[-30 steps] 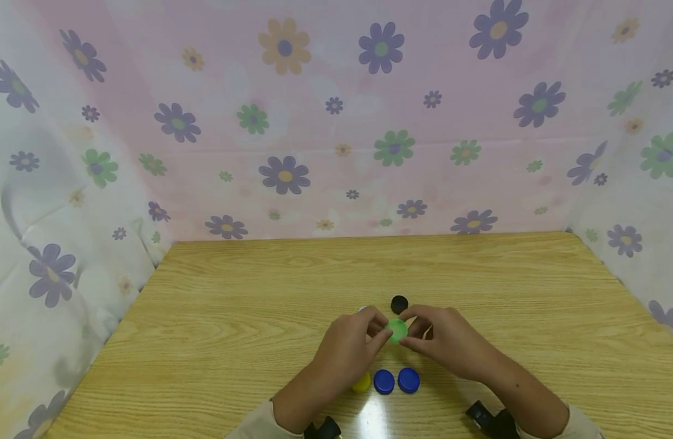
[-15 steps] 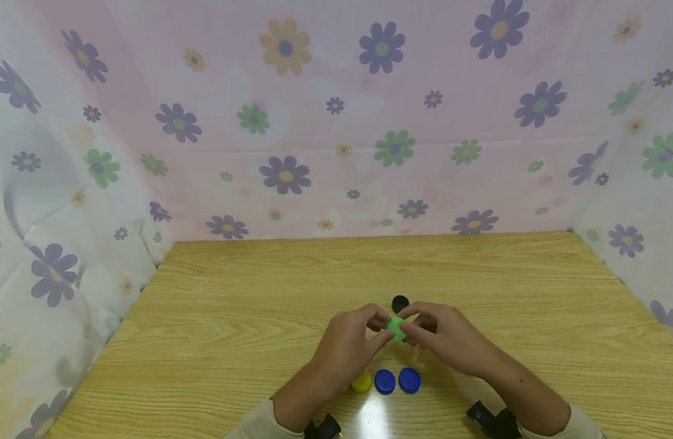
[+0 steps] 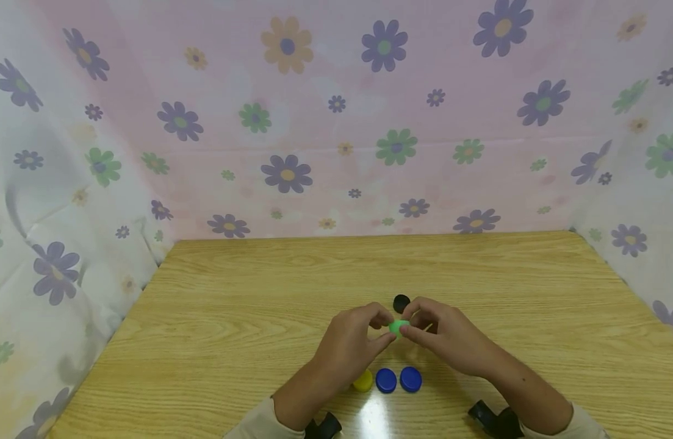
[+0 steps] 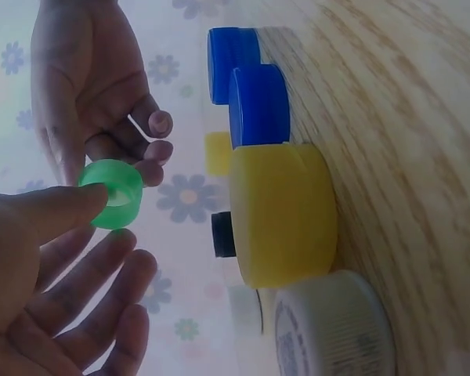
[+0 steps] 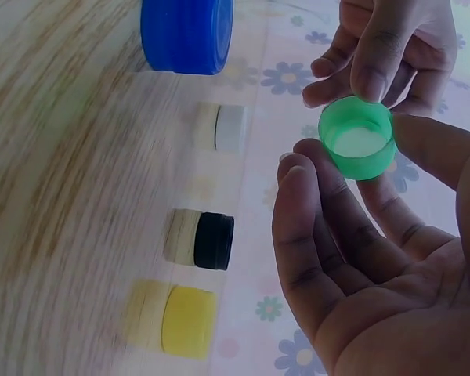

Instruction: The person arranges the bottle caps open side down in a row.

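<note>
Cap in green (image 3: 396, 328) is up off the table (image 3: 232, 292), between the left hand (image 3: 352, 338) and the right hand (image 3: 454, 338); both pinch it at its sides with thumb and fingers. That edge hold probably leaves its hollow free to see and lets it tilt. On the near side lie two blue ones, the left blue cap (image 3: 386, 380) and right blue cap (image 3: 410, 379), then one large yellow cap (image 3: 362, 380) and one large white cap (image 4: 333, 329). Farther off are one black cap (image 3: 401, 303), one small white cap (image 5: 231, 128) and one small yellow cap (image 5: 189, 321). That makes eight, apparently spread in two rows to give the hands room. Flowered cloth (image 3: 325, 128) hangs behind.
</note>
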Demonstrator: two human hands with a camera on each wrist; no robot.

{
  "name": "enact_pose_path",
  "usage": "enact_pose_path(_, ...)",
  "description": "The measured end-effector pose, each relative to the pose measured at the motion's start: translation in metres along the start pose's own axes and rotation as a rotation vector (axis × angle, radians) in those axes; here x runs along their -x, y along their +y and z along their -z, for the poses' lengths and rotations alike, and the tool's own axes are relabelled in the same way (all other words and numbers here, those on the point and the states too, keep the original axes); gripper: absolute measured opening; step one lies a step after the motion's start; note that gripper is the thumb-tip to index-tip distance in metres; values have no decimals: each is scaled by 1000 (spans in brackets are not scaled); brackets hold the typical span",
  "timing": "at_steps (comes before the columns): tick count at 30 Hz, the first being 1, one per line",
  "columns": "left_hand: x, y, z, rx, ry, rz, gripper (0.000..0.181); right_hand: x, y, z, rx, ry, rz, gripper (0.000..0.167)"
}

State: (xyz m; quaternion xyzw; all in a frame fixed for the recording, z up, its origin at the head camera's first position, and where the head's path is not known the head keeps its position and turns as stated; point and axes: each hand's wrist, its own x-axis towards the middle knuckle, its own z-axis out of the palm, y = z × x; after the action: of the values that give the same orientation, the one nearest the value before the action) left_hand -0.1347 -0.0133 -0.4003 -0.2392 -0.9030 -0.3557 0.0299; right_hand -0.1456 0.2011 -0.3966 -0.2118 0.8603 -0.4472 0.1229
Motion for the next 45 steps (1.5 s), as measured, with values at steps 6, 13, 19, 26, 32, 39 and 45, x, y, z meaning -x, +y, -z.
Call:
enact_pose_path(6,-1,0,-1,18,-17,-18,16,1,0,2,8,14,14,23)
enact_pose_path(13,-2,-1,-1,46,-47,-29,17,6,-3,8,24,15,57,21)
enact_pose_path(19,-5,0,0,93,-100,6,26,7,-1,10,67,20,85,20)
enact_pose_path(26,-5,3,0,123,-123,0,31,14,-3,13,119,44,114,19)
enact_pose_path(32,-3,9,-4,184,-103,-26,26,23,-6,18,138,50,141,21)
enact_pose_path(39,-3,20,-12,176,-89,-20,26,34,-4,22,162,71,146,21)
enact_pose_path(45,-5,26,-18,138,-115,-4,26,41,1,24,134,67,89,27)
